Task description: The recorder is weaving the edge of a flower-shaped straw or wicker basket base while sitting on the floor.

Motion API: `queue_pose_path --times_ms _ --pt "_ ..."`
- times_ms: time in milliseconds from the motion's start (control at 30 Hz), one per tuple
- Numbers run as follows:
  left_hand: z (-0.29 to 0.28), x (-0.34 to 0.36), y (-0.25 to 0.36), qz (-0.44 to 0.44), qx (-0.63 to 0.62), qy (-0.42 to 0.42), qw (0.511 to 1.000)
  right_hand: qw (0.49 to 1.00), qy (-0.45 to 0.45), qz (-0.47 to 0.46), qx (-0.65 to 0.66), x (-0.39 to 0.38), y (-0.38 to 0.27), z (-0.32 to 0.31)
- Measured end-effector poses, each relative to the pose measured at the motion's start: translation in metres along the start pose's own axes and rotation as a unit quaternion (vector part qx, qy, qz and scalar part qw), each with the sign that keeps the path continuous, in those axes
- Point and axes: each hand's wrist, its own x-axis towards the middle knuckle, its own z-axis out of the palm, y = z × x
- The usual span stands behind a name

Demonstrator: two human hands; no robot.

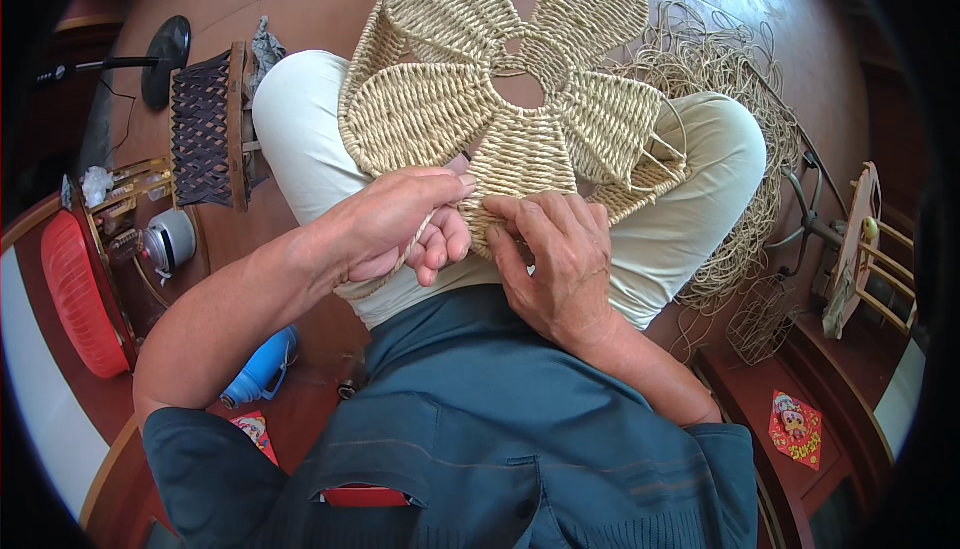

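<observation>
A flower-shaped woven straw piece [500, 89] with several rope-wound petals lies across my lap, its nearest petal pointing toward me. My left hand [400, 224] grips a strand of straw rope at the lower left edge of that petal, fingers curled around it. My right hand [555, 249] pinches the petal's bottom edge, thumb and fingers pressed on the weave. The two hands almost touch. My knees in pale trousers [690, 199] support the piece.
A loose heap of straw rope [740, 99] lies at my right. A dark woven stool [205, 129] stands at the left, with a red plastic basket [75, 299], a blue bottle [260, 374] and a small wire frame [760, 324] on the floor.
</observation>
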Motion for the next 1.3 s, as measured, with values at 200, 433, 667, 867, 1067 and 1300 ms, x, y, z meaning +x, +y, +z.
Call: queue_pose_path --times_ms 200,433,667,867,1067,1300 --pt "-0.001 0.002 0.001 -0.008 0.015 -0.006 1.0 1.0 -0.011 0.023 -0.005 0.006 -0.004 -0.001" --pt "-0.003 0.001 0.002 -0.016 0.037 -0.015 0.999 0.998 -0.036 0.047 0.013 0.017 -0.003 -0.004" --pt "0.0 0.001 -0.001 0.0 0.004 0.003 1.0 0.997 -0.063 0.052 0.005 0.021 -0.006 -0.006" --pt "-0.003 0.002 -0.003 0.002 0.015 0.0 1.0 0.989 -0.115 0.094 0.023 0.029 -0.006 -0.013" --pt "0.0 -0.002 0.0 0.014 0.021 0.0 1.0 0.983 -0.148 0.09 0.054 0.037 -0.002 -0.016" --pt "-0.006 -0.031 0.004 0.275 0.547 0.115 0.783 0.986 -0.116 0.037 0.112 0.036 0.007 -0.022"
